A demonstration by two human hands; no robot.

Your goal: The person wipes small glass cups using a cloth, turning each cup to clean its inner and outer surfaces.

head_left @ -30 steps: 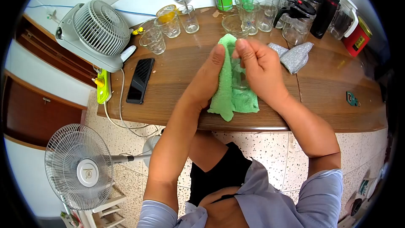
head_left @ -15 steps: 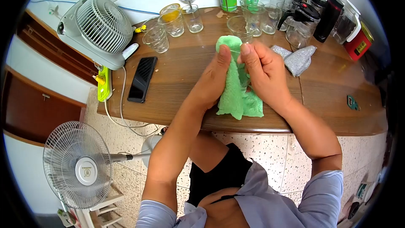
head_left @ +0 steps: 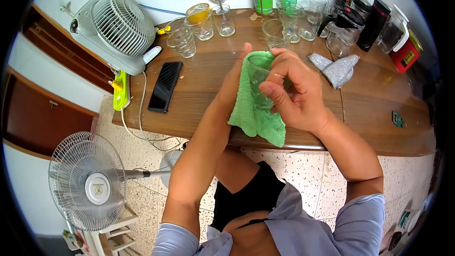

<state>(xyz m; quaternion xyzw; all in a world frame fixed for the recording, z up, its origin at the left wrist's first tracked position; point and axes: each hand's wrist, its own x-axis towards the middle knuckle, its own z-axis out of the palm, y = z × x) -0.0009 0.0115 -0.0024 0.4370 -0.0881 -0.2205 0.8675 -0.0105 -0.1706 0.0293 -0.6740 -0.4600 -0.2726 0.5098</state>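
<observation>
A green cloth (head_left: 251, 114) hangs over the table's front edge area, draped around a clear glass (head_left: 260, 83). My left hand (head_left: 234, 78) is behind the cloth and glass on their left side, its thumb pointing up and its fingers hidden under the cloth. On the right, my right hand (head_left: 301, 90) curls over the glass, with thumb and forefinger bent at its wall near the rim. The glass tilts within the cloth. Just beyond the hands stands another clear glass (head_left: 276, 31).
Several glasses (head_left: 201, 26) stand at the back left. A phone (head_left: 165, 86) lies left, near a desk fan (head_left: 123, 23). Right are a silver cloth (head_left: 339, 70), a glass pot (head_left: 340, 38) and a red tin (head_left: 405, 54). A standing fan (head_left: 87, 180) is beside the table.
My right hand has turned and lowered from the rim, its fingers now curled over the glass. The cloth has opened out, showing more of the glass. The view has shifted slightly.
</observation>
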